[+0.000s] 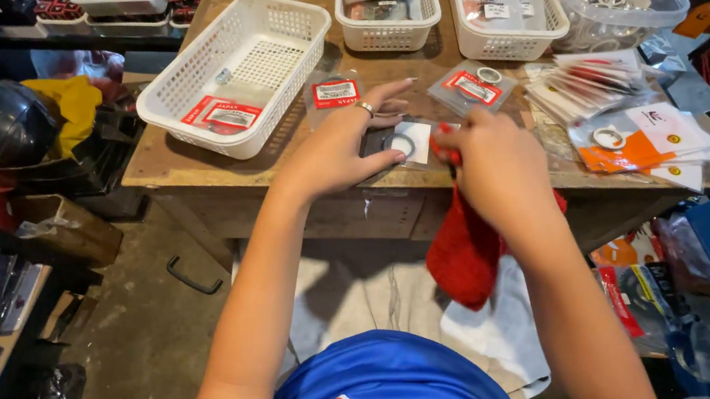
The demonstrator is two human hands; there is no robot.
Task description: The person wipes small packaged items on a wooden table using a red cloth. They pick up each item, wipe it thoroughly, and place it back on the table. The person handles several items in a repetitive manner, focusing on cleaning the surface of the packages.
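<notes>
Left hand fingers spread on clear ring packet, right hand fingers clamped on red cloth.

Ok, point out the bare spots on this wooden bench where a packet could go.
Bare wood shows on the bench along the front edge below the long white basket, left of the left hand, and at the back-left corner behind that basket. The right side is crowded with stacked packets; the right hand holds a red cloth.
</notes>
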